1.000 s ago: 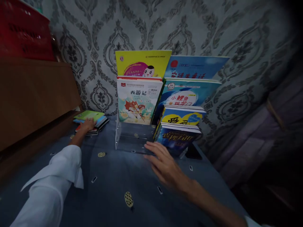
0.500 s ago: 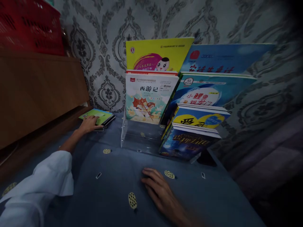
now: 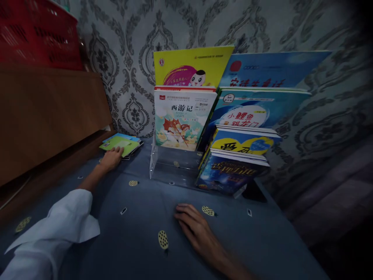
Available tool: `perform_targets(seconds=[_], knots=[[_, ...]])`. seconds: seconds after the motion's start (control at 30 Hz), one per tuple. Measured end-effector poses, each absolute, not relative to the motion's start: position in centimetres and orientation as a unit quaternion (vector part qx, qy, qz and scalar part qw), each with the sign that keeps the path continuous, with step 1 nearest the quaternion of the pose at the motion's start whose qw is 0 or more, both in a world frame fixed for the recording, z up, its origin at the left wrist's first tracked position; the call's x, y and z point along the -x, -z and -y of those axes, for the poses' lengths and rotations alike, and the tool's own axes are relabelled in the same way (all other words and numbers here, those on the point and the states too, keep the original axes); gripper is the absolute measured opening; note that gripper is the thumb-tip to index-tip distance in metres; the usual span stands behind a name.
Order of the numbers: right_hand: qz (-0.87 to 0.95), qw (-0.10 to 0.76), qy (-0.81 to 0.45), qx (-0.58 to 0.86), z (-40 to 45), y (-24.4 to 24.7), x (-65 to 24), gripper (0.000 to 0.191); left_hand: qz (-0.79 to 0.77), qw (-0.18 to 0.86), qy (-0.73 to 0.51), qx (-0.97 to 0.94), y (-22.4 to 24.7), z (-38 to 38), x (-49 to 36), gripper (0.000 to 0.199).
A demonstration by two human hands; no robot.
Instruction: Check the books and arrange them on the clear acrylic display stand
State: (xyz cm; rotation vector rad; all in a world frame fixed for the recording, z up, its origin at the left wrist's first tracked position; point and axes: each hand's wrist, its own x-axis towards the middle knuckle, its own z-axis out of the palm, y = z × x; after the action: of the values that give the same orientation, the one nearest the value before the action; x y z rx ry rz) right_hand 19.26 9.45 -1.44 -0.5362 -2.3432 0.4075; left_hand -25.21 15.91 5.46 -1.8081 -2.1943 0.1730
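At the left, my left hand (image 3: 111, 158) is closed on the near edge of a green book (image 3: 124, 144), fingertips on its cover and thumb hidden. The green book lies on top of a small stack, with a blue book (image 3: 125, 137) showing behind it and dark-edged books below. My right hand (image 3: 196, 227) rests on the tablecloth (image 3: 140, 241), holding nothing, its fingers loosely stretched out. A clear acrylic book stand (image 3: 153, 161) stands beyond it. The white picture book (image 3: 182, 116) leans in its left side, before a yellow book (image 3: 192, 64).
Several books fill the stand's right side, among them a teal book (image 3: 279, 103) and a dark blue book (image 3: 227, 173). A dark flat object (image 3: 254, 192) lies beside them. A wooden cabinet (image 3: 52, 116) with a red basket (image 3: 55, 42) borders the left; patterned wallpaper (image 3: 131, 70) is behind.
My left hand has shifted its grip to the green book's near edge. The green book has slid slightly off the blue one, showing more blue. My right hand stays put.
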Motion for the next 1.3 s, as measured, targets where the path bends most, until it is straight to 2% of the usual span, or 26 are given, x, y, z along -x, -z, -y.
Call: perform_targets(seconds=[0.57,0.9,1.3], knots=[[0.914,0.33,-0.162,0.169,-9.6,0.6,-18.8,0.024,0.717,0.04,-0.086,0.691,-4.7,-4.3,21.0,0.051],[0.912,0.331,-0.173,0.167,-9.6,0.8,-18.7,0.023,0.686,0.069,-0.116,0.715,-3.4,2.2,15.4,0.057],[0.901,0.341,-0.209,0.167,-8.9,-0.7,-18.7,0.023,0.583,0.131,-0.074,0.798,0.3,7.3,9.1,0.07]])
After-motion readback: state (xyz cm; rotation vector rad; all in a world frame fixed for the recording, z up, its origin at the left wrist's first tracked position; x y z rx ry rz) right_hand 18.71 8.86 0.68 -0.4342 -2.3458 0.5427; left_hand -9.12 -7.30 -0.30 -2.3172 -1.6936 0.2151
